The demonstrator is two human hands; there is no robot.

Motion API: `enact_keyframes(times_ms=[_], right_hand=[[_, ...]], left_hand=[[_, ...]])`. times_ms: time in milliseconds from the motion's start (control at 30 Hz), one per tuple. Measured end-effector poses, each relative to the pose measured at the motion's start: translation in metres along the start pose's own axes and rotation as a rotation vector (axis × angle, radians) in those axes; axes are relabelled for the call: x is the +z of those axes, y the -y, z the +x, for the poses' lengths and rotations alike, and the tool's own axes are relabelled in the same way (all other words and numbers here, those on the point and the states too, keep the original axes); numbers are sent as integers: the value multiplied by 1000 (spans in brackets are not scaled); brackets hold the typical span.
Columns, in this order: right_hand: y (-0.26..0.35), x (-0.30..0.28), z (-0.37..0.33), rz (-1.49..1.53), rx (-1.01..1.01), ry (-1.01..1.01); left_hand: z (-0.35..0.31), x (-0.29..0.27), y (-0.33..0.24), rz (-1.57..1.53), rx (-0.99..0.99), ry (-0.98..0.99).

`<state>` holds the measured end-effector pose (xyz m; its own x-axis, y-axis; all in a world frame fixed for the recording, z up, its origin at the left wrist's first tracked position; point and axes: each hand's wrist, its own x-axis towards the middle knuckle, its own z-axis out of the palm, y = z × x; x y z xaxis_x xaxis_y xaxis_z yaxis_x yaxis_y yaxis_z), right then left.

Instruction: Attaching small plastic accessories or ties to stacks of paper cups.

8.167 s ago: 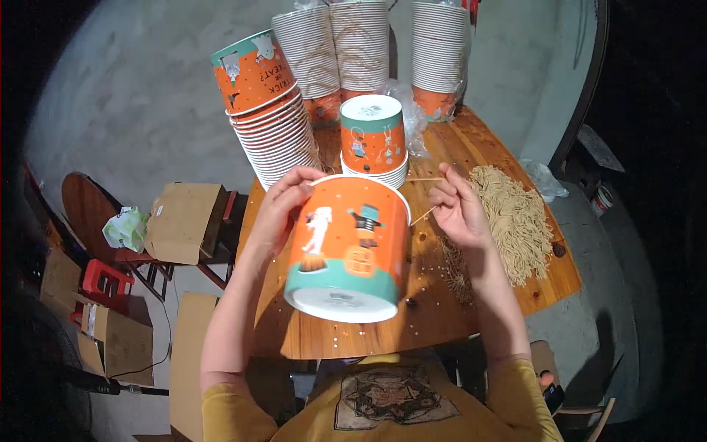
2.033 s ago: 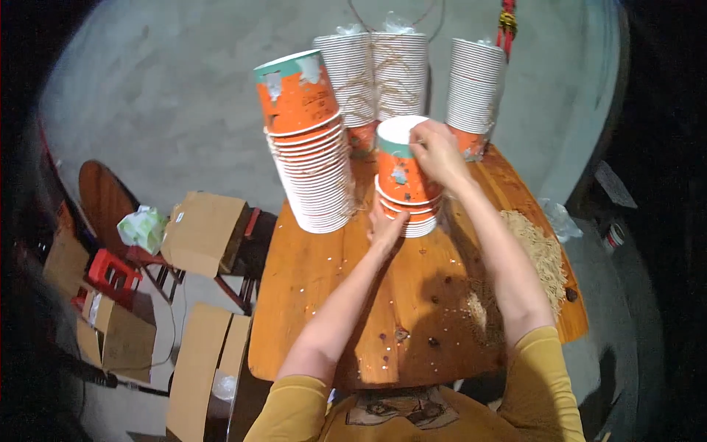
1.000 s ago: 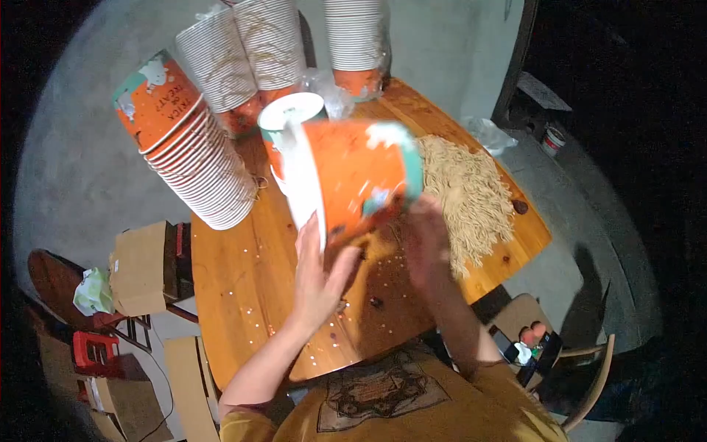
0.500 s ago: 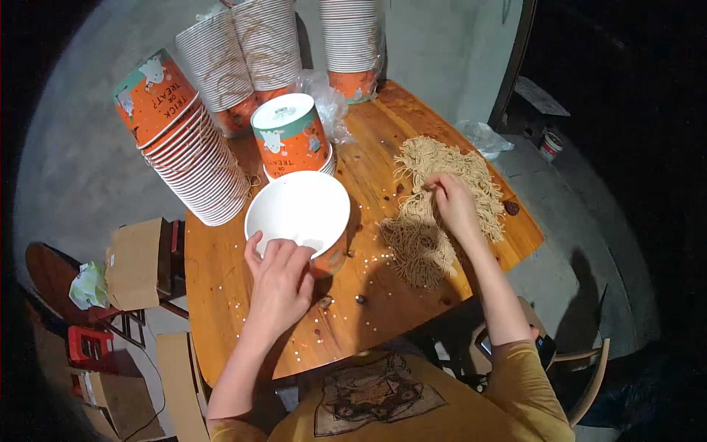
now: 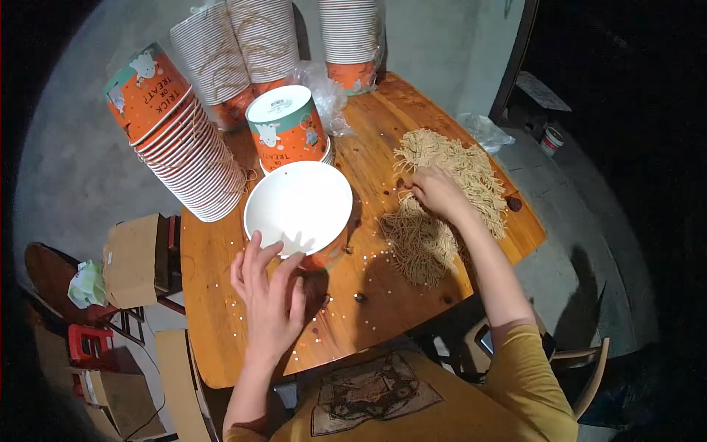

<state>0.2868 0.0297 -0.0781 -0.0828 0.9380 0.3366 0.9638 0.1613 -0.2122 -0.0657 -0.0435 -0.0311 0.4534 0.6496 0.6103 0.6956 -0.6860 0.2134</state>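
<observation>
1. One view only, from a head-worn fisheye camera looking steeply down from above the person's own torso, which fills the lower centre of the frame.
2. The view faces forward across the round-edged orange-brown wooden table (image 5: 368, 317), whose far edge lies toward the upper centre.
3. Range is close: the left hand (image 5: 269, 295) sits at lower centre-left, and the right hand (image 5: 438, 193) reaches to centre-right.
4. Straight edges bend near the rim; the corners are dark.
5. The grey concrete floor (image 5: 66, 169) appears at the left, seen from well above.
6. No second view exists to share coverage.
</observation>
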Motion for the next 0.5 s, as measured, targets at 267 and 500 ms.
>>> enact_keyframes(times_ms=[267, 500], right_hand=[[7, -4, -20, 173, 8, -194], [13, -11, -29, 297, 49, -276]], left_hand=[[-12, 11, -13, -82, 1, -66], [-19, 20, -24, -169, 42, -87]])
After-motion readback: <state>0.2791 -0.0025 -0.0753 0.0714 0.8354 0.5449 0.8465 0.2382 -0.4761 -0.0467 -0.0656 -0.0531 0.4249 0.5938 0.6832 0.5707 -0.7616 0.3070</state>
